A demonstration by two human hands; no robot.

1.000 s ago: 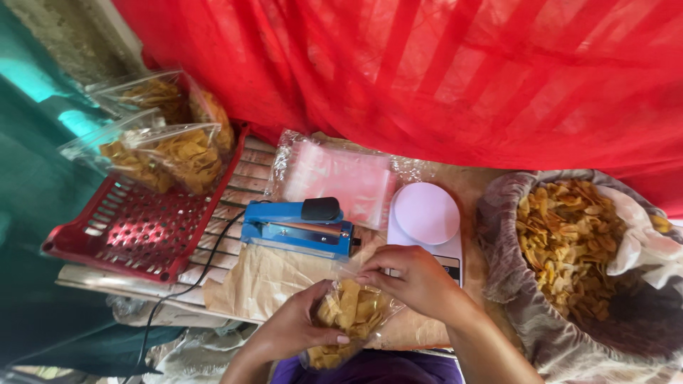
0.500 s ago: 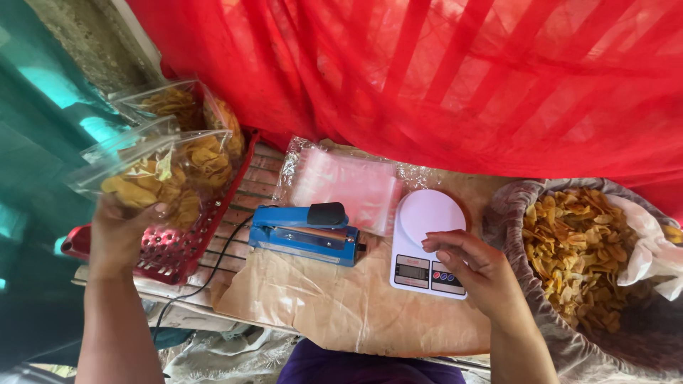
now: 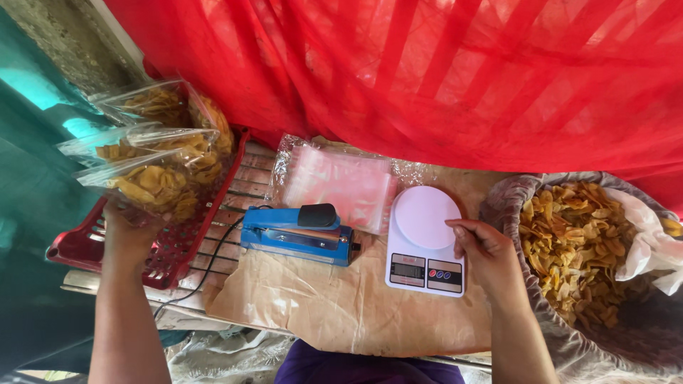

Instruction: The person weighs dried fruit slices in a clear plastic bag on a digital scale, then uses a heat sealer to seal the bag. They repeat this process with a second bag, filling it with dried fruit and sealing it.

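Observation:
My left hand (image 3: 130, 231) grips the bottom of a clear bag of yellow chips (image 3: 151, 186) and holds it over the red plastic basket (image 3: 179, 250) at the left. Two more filled bags (image 3: 167, 146) lean in the basket just behind it. My right hand (image 3: 480, 250) hovers at the right edge of the white digital scale (image 3: 424, 222); its fingers are curled together and hold nothing. The round scale plate is bare.
A blue heat sealer (image 3: 295, 235) with a black cord lies left of the scale on brown paper (image 3: 320, 309). A stack of clear bags (image 3: 341, 181) sits behind it. A big cloth-lined sack of loose chips (image 3: 573, 238) stands at the right. Red netting (image 3: 427, 71) hangs behind.
Both hands held the chip bag in front of me a second ago. My left hand has since carried it left to the red basket, while my right hand let go and moved beside the scale.

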